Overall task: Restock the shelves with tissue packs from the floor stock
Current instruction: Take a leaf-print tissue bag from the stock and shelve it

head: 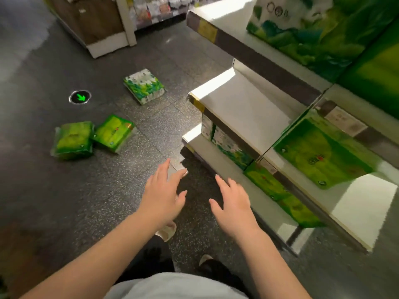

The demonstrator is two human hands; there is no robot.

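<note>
Three tissue packs lie on the dark speckled floor. Two bright green packs (73, 140) (114, 132) sit side by side at the left. A white-and-green pack (144, 86) lies farther off. My left hand (165, 194) and my right hand (234, 203) reach forward over the floor with fingers spread, holding nothing, well short of the packs. To the right, white shelves (244, 108) hold green tissue packs (317, 152) on the lower levels.
Large green packs (313, 31) stand on the top shelf at the right. Another shelf unit (101, 29) stands across the aisle at the back. A round floor marker with a green arrow (80, 97) sits left of the packs. My feet (167, 230) are below my hands.
</note>
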